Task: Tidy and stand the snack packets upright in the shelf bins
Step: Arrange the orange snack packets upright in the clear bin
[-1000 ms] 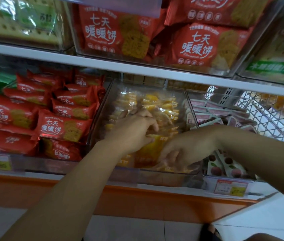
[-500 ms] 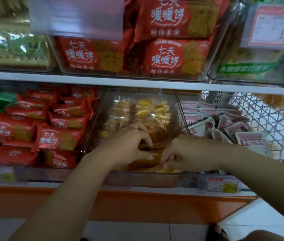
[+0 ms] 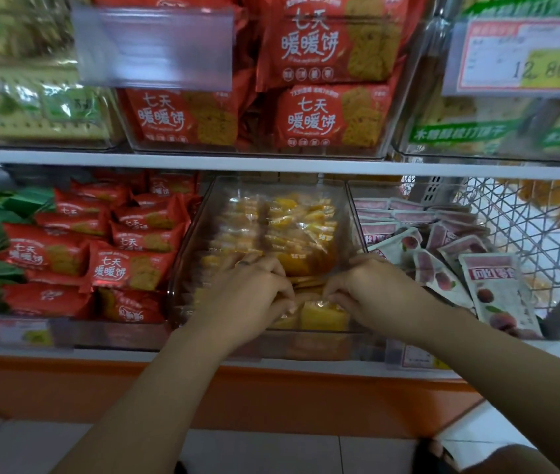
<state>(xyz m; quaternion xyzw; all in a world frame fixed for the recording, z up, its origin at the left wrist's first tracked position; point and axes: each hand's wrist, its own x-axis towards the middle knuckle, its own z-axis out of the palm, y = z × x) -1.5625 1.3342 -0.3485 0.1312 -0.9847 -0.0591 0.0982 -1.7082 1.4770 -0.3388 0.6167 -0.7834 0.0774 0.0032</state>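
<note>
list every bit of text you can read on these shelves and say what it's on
"七天 暖暖饼": upper red packets, and lower red packets at left.
"12.80": price tag, upper right; its small print is blurred.
Green-banded packets: white characters, too blurred.
Pink pouches: heading blurred.
Yellow packets: print too small.
Shelf-edge tags below: unreadable.

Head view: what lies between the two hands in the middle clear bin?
In the head view, yellow snack packets fill the gap between the left hand and right hand.
</note>
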